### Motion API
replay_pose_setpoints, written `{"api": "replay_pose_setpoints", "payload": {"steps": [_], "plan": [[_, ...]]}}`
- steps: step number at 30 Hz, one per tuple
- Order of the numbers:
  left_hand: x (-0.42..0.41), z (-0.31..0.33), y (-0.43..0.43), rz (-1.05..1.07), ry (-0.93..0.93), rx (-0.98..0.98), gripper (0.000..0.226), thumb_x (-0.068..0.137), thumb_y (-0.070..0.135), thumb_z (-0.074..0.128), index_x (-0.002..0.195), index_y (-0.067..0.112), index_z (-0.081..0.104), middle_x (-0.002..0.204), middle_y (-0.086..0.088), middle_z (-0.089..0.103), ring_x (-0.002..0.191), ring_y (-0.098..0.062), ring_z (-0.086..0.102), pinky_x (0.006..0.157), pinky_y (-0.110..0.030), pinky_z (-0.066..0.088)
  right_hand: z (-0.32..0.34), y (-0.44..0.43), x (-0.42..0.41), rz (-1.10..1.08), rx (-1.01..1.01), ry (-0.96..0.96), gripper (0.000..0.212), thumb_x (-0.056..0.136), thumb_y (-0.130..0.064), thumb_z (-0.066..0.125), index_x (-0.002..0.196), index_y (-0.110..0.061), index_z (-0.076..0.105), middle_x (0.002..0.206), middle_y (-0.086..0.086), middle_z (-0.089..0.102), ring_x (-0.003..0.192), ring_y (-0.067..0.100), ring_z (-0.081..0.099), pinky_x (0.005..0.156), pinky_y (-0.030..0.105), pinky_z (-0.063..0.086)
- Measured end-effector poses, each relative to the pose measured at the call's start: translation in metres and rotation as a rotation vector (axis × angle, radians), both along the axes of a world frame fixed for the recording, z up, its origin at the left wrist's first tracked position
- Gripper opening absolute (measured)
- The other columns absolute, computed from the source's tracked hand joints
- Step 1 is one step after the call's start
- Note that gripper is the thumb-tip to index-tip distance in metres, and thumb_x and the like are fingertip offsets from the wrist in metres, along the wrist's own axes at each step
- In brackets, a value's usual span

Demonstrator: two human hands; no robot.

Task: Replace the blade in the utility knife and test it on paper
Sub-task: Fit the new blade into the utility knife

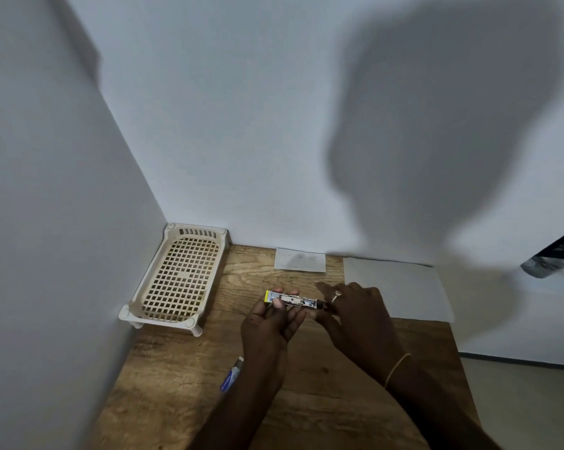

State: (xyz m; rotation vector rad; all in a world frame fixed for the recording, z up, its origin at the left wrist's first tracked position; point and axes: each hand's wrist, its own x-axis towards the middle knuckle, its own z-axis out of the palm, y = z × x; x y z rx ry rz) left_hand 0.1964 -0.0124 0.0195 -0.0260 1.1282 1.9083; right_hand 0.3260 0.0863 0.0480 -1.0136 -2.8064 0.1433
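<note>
The utility knife (295,301), yellow at its left end with a bare metal middle, is held level above the wooden table (306,401). My left hand (270,323) grips its left part from below, thumb on top. At the knife's dark right end my right hand (355,313) closes its fingers on it; what the fingertips do there is hidden. A large sheet of white paper (400,290) lies flat behind my right hand. A smaller white piece of paper (300,259) lies against the back wall.
A cream plastic lattice tray (176,277) stands in the left corner against both walls. A small blue and white packet (232,375) lies on the table beside my left forearm. White walls close the back and left; the table's right edge drops to the floor.
</note>
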Motion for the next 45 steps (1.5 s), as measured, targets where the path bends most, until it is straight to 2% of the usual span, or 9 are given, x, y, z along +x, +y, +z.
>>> {"api": "replay_pose_setpoints", "payload": {"steps": [4,8,14,17,25,35,38,41,45], "plan": [[-0.005,0.001,0.000,0.009,0.007,-0.004,0.015,0.103,0.007,0.053,0.113,0.000,0.063,0.074,-0.004,0.075,0.079,-0.021,0.077,0.074,-0.035,0.066,0.007,0.015,0.030,-0.091,-0.248,-0.003,0.050,0.090,-0.052,0.066,0.137,-0.037,0.056,0.126,-0.009,0.069,0.114,0.014,0.063,0.096,0.036,0.051],[-0.005,0.001,0.000,0.011,0.000,0.004,0.018,0.103,0.006,0.052,0.115,0.002,0.064,0.079,-0.005,0.077,0.077,-0.020,0.077,0.074,-0.034,0.066,0.020,0.022,0.046,-0.088,-0.338,0.171,0.031,0.085,-0.034,0.077,0.115,-0.038,0.069,0.103,-0.016,0.072,0.092,0.006,0.065,0.080,0.034,0.056],[0.002,-0.004,0.002,-0.014,0.005,0.025,0.021,0.099,0.009,0.056,0.117,0.003,0.066,0.101,-0.014,0.079,0.088,-0.025,0.078,0.074,-0.034,0.065,0.045,0.016,0.026,-0.033,-0.310,0.447,0.034,0.082,-0.044,0.079,0.114,-0.035,0.072,0.095,-0.021,0.071,0.084,-0.002,0.064,0.071,0.015,0.049],[0.007,-0.006,0.003,-0.042,0.021,0.030,0.028,0.089,0.016,0.063,0.114,0.005,0.069,0.105,-0.014,0.079,0.095,-0.026,0.077,0.076,-0.033,0.064,0.050,0.009,0.006,0.031,-0.252,0.423,0.025,0.083,-0.038,0.080,0.106,-0.028,0.074,0.095,-0.012,0.071,0.087,0.009,0.064,0.075,0.034,0.053],[0.012,-0.019,0.001,-0.085,0.008,0.049,0.029,0.095,0.010,0.060,0.121,-0.002,0.067,0.115,-0.022,0.075,0.108,-0.034,0.074,0.086,-0.039,0.064,0.024,0.004,-0.009,0.061,-0.491,0.368,0.011,0.090,-0.034,0.071,0.100,-0.029,0.072,0.095,-0.013,0.072,0.089,0.004,0.066,0.079,0.037,0.055],[0.026,-0.036,-0.012,-0.292,0.015,0.074,0.050,0.081,-0.006,0.066,0.130,0.002,0.063,0.119,-0.024,0.072,0.100,-0.029,0.073,0.085,-0.036,0.063,-0.012,0.006,0.013,0.076,-0.678,0.162,0.039,0.092,-0.036,0.065,0.128,-0.052,0.060,0.101,-0.036,0.062,0.094,-0.016,0.055,0.077,0.007,0.041],[0.023,-0.041,-0.014,-0.402,0.136,0.048,0.045,0.094,-0.009,0.060,0.137,0.004,0.058,0.129,-0.020,0.070,0.110,-0.028,0.072,0.090,-0.038,0.061,-0.018,0.003,0.019,0.044,-0.695,0.171,0.042,0.085,-0.037,0.068,0.121,-0.057,0.058,0.094,-0.041,0.061,0.093,-0.016,0.056,0.073,0.006,0.042],[0.018,-0.053,-0.017,-0.521,0.460,-0.059,0.057,0.090,-0.006,0.072,0.142,0.012,0.055,0.131,-0.008,0.071,0.121,-0.022,0.069,0.095,-0.037,0.059,-0.035,-0.002,0.026,-0.050,-0.670,0.146,0.034,0.084,-0.039,0.073,0.117,-0.042,0.067,0.101,-0.024,0.068,0.093,-0.005,0.061,0.079,0.021,0.051],[0.017,-0.075,-0.023,-0.616,0.738,-0.197,0.071,0.079,0.023,0.089,0.141,0.029,0.055,0.127,0.011,0.071,0.119,-0.008,0.067,0.096,-0.032,0.058,-0.063,-0.008,0.034,-0.085,-0.378,-0.001,0.038,0.082,-0.038,0.071,0.120,-0.035,0.067,0.109,-0.009,0.073,0.101,0.012,0.065,0.088,0.034,0.054]]}}
